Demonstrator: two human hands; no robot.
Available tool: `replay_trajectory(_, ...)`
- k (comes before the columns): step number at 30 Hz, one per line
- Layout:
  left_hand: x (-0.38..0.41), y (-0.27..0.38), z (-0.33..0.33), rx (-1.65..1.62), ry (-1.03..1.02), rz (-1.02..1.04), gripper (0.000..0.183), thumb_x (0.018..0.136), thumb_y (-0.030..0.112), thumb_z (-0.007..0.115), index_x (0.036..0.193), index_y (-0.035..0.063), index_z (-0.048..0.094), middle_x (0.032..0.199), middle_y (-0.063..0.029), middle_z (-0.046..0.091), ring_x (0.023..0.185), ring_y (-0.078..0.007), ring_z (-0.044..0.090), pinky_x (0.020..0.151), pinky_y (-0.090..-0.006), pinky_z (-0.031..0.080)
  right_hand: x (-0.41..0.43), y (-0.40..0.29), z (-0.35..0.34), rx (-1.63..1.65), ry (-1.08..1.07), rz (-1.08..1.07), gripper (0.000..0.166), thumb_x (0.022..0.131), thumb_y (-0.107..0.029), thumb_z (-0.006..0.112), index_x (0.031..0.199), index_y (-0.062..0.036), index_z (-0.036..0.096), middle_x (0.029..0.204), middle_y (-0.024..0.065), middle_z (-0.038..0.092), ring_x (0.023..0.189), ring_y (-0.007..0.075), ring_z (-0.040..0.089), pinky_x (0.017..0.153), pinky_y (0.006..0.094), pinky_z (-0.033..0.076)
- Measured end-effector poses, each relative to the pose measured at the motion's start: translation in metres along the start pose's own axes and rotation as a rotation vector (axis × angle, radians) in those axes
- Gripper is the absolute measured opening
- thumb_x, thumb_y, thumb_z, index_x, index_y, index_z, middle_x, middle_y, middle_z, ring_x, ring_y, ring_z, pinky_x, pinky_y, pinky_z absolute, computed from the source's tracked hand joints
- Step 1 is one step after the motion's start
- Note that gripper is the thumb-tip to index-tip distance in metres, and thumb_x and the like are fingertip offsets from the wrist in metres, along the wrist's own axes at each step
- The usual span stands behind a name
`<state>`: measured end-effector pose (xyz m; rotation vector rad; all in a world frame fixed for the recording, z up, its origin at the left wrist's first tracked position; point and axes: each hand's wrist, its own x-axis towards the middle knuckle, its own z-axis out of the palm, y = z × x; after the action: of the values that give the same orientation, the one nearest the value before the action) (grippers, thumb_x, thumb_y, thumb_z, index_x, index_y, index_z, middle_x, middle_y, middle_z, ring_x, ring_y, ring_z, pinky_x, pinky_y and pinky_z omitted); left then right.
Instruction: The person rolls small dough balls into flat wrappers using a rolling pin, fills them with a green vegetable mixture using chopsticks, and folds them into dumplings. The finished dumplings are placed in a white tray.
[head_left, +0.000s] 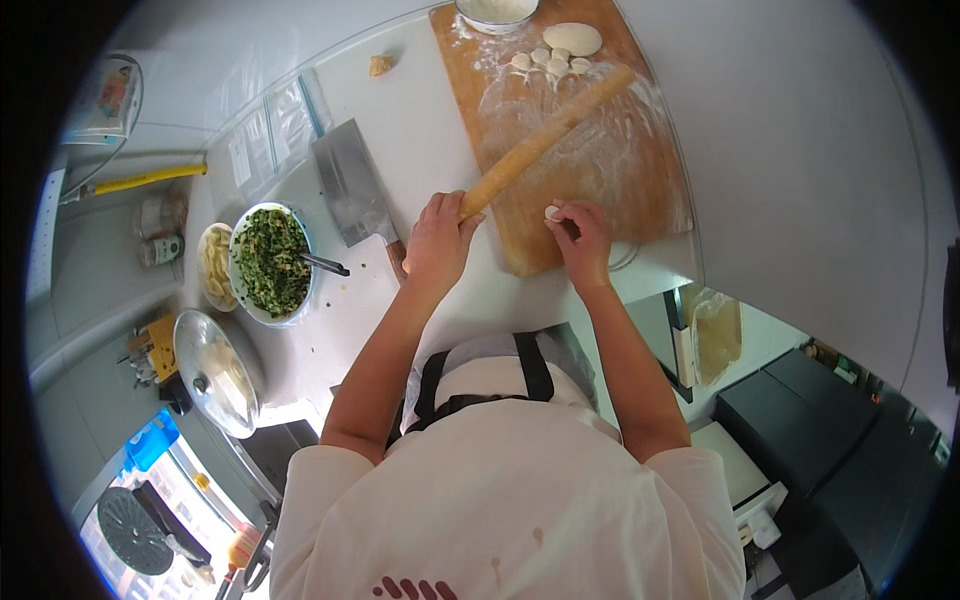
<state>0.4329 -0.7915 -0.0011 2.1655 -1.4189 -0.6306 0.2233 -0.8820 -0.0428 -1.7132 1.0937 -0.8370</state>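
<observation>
My left hand (441, 238) is closed around the near end of a wooden rolling pin (547, 142), which slants away across the floured cutting board (517, 240). Between the thumb and fingers of my right hand (583, 238) is a small piece of dough (552, 213), held over the board's near part. Beyond the pin, several small dough pieces (557, 67) lie close to a larger oval lump of dough (573, 39). A bowl of flour (496, 13) stands at the board's far edge, cut off by the picture's rim.
Left of the board lies a cleaver (352, 184), its handle close to my left forearm. Farther left are a bowl of chopped green filling (271, 262) with a dark-handled utensil, a dish of yellowish pieces (217, 266) and a glass-lidded pot (214, 375). Ginger (381, 65) sits behind.
</observation>
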Motion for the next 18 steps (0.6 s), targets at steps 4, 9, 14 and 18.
replay_trajectory(4, -0.008, -0.004, -0.01, -0.021, -0.009, 0.002, 0.038, 0.093, 0.028, 0.061, 0.12, 0.0018, 0.055, 0.111, -0.0158, 0.057, 0.102, -0.0371, 0.057, 0.086, -0.0451, 0.047, -0.008, 0.001, -0.001, -0.353, -0.029, -0.116, 0.032, 0.076, -0.007, 0.076, 0.105, -0.0074, 0.062, 0.113, 0.0116, 0.057, 0.101, 0.0309, 0.057, 0.09, 0.0391, 0.049)
replay_trajectory(9, -0.018, 0.01, -0.011, -0.036, -0.026, 0.142, 0.035, 0.089, 0.027, 0.064, 0.117, 0.0071, 0.057, 0.11, -0.0124, 0.058, 0.102, -0.0346, 0.057, 0.086, -0.0442, 0.047, -0.003, -0.001, -0.006, -0.451, -0.083, -0.139, 0.036, 0.079, -0.021, 0.073, 0.109, -0.004, 0.062, 0.112, 0.0134, 0.059, 0.103, 0.0357, 0.056, 0.092, 0.0437, 0.045)
replay_trajectory(14, -0.03, 0.022, -0.008, -0.077, 0.011, 0.286, 0.036, 0.087, 0.023, 0.067, 0.115, 0.0037, 0.057, 0.105, -0.0146, 0.059, 0.096, -0.0367, 0.058, 0.081, -0.0458, 0.047, 0.009, -0.005, 0.007, -0.679, -0.207, -0.036, 0.033, 0.084, -0.03, 0.065, 0.107, -0.0069, 0.066, 0.105, 0.0176, 0.064, 0.108, 0.0365, 0.056, 0.094, 0.0462, 0.045)
replay_trajectory(18, -0.036, 0.043, 0.003, -0.099, -0.052, 0.367, 0.037, 0.087, 0.024, 0.068, 0.114, 0.002, 0.057, 0.104, -0.0155, 0.058, 0.096, -0.0369, 0.058, 0.08, -0.0459, 0.047, 0.008, -0.005, 0.003, -0.71, -0.065, 0.072, 0.02, 0.087, -0.024, 0.057, 0.096, -0.0086, 0.066, 0.105, 0.0125, 0.063, 0.103, 0.0315, 0.059, 0.091, 0.0443, 0.047)
